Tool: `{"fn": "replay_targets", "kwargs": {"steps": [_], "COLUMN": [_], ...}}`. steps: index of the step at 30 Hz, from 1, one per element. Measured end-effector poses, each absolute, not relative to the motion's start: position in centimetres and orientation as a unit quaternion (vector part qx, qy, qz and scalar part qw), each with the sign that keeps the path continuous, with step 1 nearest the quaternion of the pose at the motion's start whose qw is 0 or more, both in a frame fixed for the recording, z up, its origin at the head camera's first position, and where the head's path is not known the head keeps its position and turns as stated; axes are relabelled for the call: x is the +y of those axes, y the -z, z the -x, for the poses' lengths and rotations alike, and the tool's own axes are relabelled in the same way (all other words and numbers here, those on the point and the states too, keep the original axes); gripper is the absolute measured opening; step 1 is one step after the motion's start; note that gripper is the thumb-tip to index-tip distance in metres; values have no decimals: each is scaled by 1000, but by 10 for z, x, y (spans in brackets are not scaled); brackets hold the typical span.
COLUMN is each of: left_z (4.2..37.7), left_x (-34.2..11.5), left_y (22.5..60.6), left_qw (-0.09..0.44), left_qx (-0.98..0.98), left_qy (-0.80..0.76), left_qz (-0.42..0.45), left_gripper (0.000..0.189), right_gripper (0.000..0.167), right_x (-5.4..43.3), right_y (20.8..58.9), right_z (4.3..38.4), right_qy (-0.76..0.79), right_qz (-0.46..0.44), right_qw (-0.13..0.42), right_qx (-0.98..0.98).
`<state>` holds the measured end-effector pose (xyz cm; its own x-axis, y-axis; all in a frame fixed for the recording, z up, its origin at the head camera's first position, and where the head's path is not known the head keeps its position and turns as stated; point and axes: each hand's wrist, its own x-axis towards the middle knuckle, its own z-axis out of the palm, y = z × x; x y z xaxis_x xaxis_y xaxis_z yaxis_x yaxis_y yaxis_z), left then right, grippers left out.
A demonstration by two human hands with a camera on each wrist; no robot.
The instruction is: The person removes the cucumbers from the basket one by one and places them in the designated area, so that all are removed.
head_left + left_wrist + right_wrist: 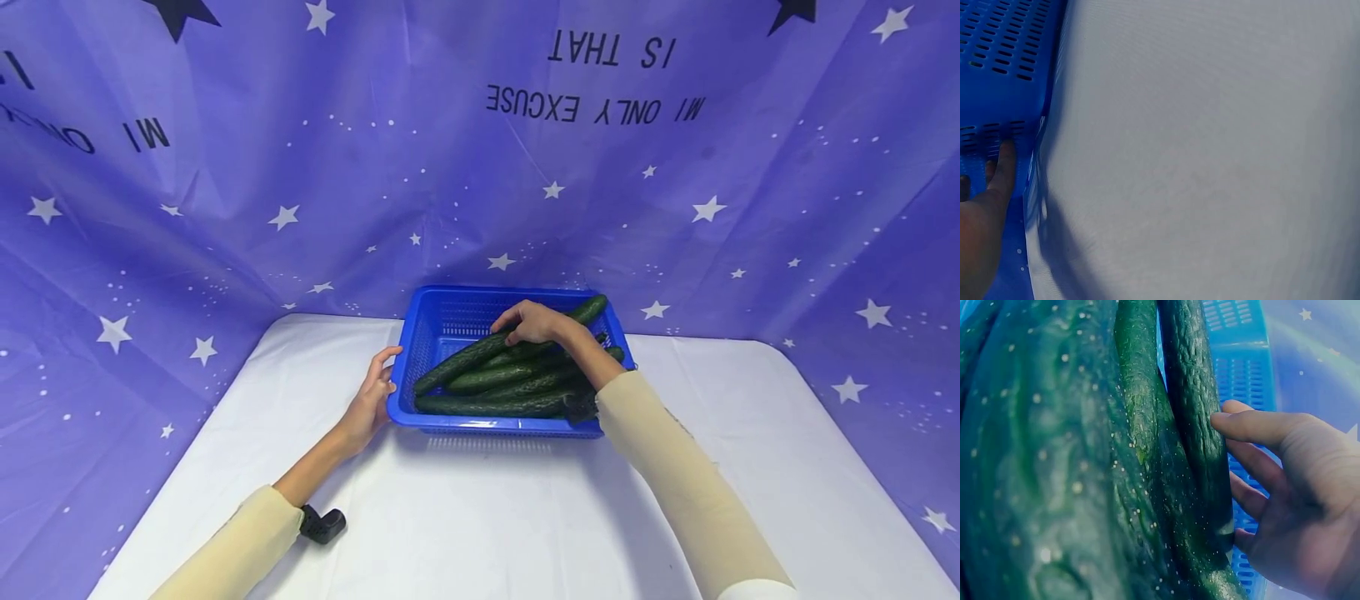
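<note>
A blue plastic basket (480, 423) with slotted walls stands on a white-covered table. Several dark green, bumpy cucumbers lie lengthwise inside it. My right hand (534, 322) reaches over the basket and grips the upper part of a cucumber (459, 365) on the far side of the pile, thumb and fingers at its sides. In the right wrist view the fingertips (1225, 422) touch that cucumber (1194, 381). My left hand (367, 408) rests against the basket's left end, fingers extended along the outer wall. The left wrist view shows a finger (1005, 165) against the slotted wall.
A small black object (324, 527) is at the left forearm, near the sleeve cuff. White cloth (487, 517) covers the table around the basket. A purple star-printed curtain (465, 208) hangs close behind the basket and along both sides.
</note>
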<state>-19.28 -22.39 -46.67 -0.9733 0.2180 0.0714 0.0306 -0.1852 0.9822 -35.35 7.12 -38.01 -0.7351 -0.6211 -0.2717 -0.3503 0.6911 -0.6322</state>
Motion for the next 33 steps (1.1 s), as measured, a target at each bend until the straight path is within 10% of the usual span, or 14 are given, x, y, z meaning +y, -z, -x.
{"fn": "replay_targets", "kwargs": {"steps": [33], "left_z": [194], "left_x": [-222], "left_y": [463], "left_qw": [57], "left_qx": [642], "left_qy": [-760], "left_qz": [-82], "left_gripper": [59], "right_gripper": [48], "right_x": [62], "right_y": [381], "right_z": [359], "right_qy": [132], "right_qz": [296], "right_qw": [253], "right_qx": [912]}}
